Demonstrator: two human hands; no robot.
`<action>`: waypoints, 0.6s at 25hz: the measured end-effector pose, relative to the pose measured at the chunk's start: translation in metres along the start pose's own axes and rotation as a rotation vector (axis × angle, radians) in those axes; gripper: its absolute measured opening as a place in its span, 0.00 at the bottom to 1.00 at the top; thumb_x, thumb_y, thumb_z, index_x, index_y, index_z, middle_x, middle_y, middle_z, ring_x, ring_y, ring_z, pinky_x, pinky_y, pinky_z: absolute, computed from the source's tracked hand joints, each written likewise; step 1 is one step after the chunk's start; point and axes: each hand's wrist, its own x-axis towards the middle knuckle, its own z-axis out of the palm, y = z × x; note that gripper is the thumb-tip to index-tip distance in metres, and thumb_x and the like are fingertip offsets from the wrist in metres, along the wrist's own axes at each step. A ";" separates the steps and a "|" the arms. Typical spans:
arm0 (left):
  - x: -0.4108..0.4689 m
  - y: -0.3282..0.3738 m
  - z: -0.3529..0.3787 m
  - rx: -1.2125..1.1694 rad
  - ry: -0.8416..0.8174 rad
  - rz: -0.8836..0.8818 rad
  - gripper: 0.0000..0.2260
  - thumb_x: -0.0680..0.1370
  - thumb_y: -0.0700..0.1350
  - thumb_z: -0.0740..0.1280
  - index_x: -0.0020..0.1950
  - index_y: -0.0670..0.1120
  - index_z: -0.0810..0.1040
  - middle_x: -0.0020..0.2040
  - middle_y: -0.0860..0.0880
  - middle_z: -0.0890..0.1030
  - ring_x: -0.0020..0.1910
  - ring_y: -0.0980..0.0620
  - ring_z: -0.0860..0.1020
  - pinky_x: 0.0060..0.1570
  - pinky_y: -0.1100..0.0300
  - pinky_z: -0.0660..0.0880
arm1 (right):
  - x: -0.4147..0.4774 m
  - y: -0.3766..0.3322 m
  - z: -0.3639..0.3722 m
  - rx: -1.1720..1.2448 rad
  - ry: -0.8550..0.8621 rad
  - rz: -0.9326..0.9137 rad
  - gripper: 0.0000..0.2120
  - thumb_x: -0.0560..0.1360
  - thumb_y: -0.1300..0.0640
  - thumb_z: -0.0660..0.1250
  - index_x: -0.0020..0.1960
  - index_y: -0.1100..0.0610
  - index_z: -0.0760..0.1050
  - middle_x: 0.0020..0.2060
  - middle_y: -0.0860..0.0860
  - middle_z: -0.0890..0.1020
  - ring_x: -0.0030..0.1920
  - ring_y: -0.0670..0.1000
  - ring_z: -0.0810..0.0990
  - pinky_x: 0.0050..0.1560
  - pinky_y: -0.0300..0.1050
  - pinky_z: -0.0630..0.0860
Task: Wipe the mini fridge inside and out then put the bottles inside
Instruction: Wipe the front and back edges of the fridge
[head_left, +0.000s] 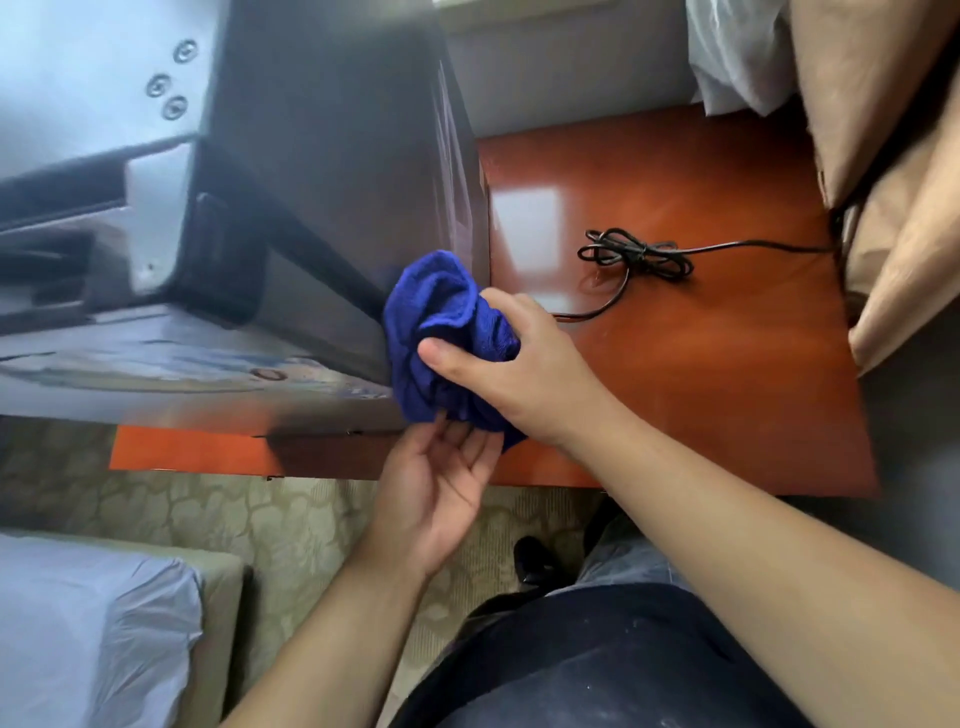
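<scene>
A dark mini fridge (322, 171) stands on an orange-brown wooden table (701, 374), filling the upper left of the head view; its door (156, 364) hangs open toward me. My right hand (519, 364) is closed on a bunched blue cloth (441, 332), pressed at the fridge's near right corner. Below it, my left hand (441, 483) is palm up with fingers apart, its fingertips touching the cloth's lower edge. No bottles are in view.
A coiled black power cord (636, 254) lies on the table right of the fridge. A brown paper bag (893, 182) stands at the table's right side. A white-covered bed (88, 634) sits lower left on patterned carpet (291, 525).
</scene>
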 end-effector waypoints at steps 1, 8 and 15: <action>-0.004 0.003 0.001 0.003 -0.011 0.002 0.21 0.81 0.39 0.59 0.33 0.44 0.86 0.35 0.46 0.84 0.35 0.52 0.86 0.42 0.56 0.85 | -0.005 -0.006 0.000 -0.005 0.014 -0.028 0.25 0.66 0.35 0.74 0.51 0.54 0.81 0.50 0.54 0.79 0.50 0.48 0.81 0.55 0.39 0.76; 0.046 -0.029 -0.024 0.058 0.222 -0.110 0.09 0.85 0.39 0.58 0.51 0.43 0.78 0.34 0.46 0.86 0.43 0.50 0.83 0.40 0.55 0.84 | 0.005 0.055 0.019 -0.226 0.027 0.098 0.20 0.72 0.43 0.75 0.57 0.54 0.81 0.52 0.57 0.81 0.56 0.57 0.79 0.53 0.41 0.70; 0.044 -0.031 -0.036 0.129 0.265 -0.123 0.07 0.85 0.39 0.60 0.54 0.42 0.77 0.38 0.43 0.85 0.44 0.49 0.81 0.51 0.54 0.81 | 0.009 0.072 0.025 -0.275 0.023 0.235 0.19 0.76 0.45 0.73 0.62 0.54 0.79 0.56 0.58 0.80 0.61 0.57 0.77 0.50 0.36 0.63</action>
